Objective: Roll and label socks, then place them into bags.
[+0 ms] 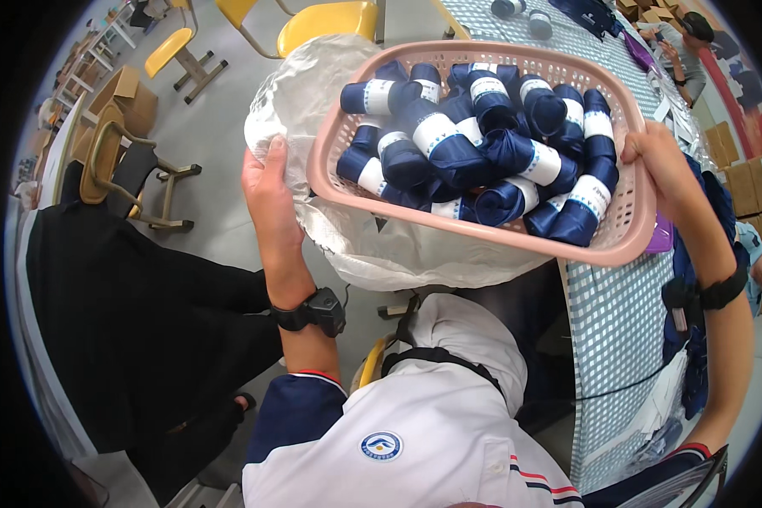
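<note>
A pink plastic basket (499, 241) full of navy rolled bundles (449, 152) is held up in front of me, tilted toward me. Each bundle looks like soft, shiny cloth with a white paper band around it. My right hand (659, 165) is closed on the basket's right rim. On the other side, my left hand (269, 182) grips the edge of a large translucent plastic bag (300, 93), its thumb pressed on the plastic. The bag spreads behind and beneath the basket, whose body hides part of it. Some lower bundles are covered by those on top.
At right stands a table with a checked cloth (610, 339), bearing dark clothing and two more bundles at its far end. Yellow chairs (330, 30) and a cardboard box (129, 97) stand beyond. Someone in black clothing (144, 313) is close on my left; another person (686, 55) is far right.
</note>
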The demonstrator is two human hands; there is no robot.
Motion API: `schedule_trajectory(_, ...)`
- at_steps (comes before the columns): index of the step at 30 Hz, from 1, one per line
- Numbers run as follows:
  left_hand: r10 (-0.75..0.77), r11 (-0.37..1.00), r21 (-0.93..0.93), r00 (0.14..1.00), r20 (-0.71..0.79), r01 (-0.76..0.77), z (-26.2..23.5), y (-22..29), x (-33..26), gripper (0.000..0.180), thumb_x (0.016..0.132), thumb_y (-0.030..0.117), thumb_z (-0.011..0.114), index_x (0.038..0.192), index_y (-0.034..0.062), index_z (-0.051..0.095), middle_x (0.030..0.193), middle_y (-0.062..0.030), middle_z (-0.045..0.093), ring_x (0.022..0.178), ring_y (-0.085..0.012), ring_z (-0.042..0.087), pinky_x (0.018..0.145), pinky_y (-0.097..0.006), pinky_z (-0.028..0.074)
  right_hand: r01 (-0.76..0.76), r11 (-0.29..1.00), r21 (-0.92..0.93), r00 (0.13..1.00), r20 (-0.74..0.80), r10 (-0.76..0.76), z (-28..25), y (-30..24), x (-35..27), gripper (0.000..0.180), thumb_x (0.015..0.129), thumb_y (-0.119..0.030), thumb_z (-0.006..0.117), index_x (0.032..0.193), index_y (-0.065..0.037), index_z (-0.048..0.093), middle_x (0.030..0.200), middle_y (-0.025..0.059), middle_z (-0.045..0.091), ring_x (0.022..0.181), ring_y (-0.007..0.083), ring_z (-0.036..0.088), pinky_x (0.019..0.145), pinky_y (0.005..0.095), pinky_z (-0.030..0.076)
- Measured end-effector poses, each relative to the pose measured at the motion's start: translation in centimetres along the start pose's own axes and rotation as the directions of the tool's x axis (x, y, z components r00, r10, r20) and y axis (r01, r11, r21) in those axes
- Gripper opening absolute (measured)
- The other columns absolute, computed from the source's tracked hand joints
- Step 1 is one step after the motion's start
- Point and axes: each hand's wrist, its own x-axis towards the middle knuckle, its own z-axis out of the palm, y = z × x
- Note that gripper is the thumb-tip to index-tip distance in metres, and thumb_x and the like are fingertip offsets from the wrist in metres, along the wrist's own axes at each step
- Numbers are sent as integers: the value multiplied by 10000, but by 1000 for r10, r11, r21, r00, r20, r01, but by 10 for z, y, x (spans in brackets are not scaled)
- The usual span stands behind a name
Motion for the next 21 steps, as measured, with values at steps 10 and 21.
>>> schedule_trajectory(10, -32, 969, -238, 985, 170, 73, 46, 18, 21, 320, 1050, 145, 513, 1313, -35, 533, 1206, -131, 661, 1054, -197, 669, 888, -334, 544, 583, 80, -809, 615, 375, -693, 113, -57, 57, 320, 914, -89, 543, 1217, -7, 599, 1026, 217, 710, 940, 390, 700, 778, 451, 566)
schedule_trajectory(21, 10, 962, -274, 1000, 20, -4, 58, 2, 37, 276, 1077, 178, 461, 1208, -34, 579, 1155, -143, 673, 1009, -242, 688, 871, -378, 565, 462, 25, -887, 740, 369, -562, 233, -76, 53, 877, 726, -168, 792, 1445, 137, 393, 851, 134, 730, 800, 272, 738, 637, 443, 600)
